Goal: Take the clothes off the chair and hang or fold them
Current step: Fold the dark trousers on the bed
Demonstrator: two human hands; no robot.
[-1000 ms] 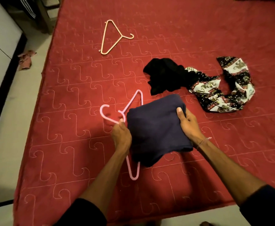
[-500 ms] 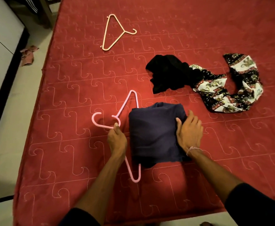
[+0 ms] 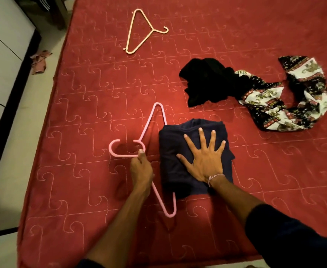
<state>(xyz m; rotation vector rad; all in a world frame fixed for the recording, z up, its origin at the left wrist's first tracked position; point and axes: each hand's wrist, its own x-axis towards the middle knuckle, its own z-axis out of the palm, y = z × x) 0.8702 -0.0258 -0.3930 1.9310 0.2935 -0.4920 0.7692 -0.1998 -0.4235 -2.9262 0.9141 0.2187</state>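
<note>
My right hand [image 3: 204,157] lies flat, palm down, fingers [image 3: 201,136] spread wide, a thin bracelet at the wrist. My left hand [image 3: 140,169] is curled closed, thumb and fingertips pinched together at its far end. Both forearms reach forward, sleeves dark.

Bare mattress [image 3: 236,31] beyond black garment [image 3: 207,82]

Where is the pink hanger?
The pink plastic hanger lies on the red bed, partly under the folded navy cloth, held by the left hand.
</note>
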